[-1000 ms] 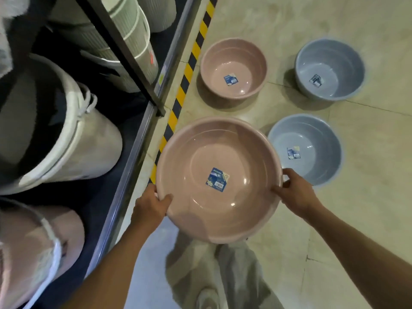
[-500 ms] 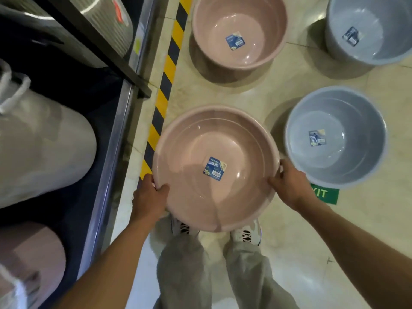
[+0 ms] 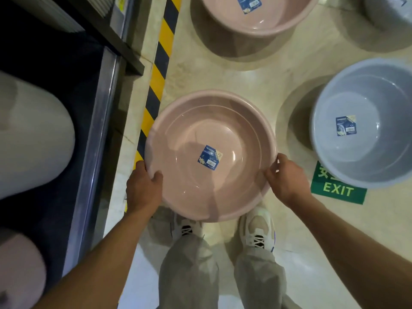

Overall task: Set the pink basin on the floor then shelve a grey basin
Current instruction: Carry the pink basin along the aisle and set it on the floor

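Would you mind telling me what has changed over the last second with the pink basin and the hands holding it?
The pink basin has come down toward the floor, close above the shoes, as the person bends lower; whether it touches the floor yet is unclear. Left hand and right hand still grip its opposite rim edges. The other pink basin and nearest grey basin have not moved.

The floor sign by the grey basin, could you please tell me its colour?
Green with pale lettering reading EXIT, clearest in the head view.

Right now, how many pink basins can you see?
2: one held in both hands, one on the floor at the top edge. More may lie outside the view.
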